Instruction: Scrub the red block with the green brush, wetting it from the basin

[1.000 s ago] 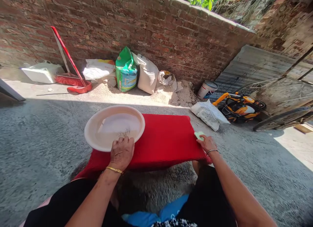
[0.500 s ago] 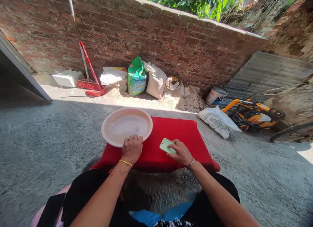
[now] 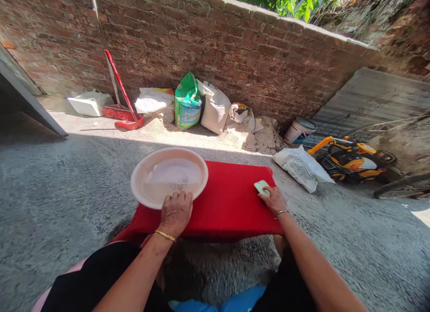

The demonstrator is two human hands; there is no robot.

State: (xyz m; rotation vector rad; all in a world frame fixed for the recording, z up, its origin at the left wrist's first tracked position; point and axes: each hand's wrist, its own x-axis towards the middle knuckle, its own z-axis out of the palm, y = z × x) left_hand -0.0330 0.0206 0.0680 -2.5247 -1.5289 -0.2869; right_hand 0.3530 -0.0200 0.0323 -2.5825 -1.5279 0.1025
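Both arms reach forward, left hand [image 3: 175,212] and right hand [image 3: 274,198] palms down.
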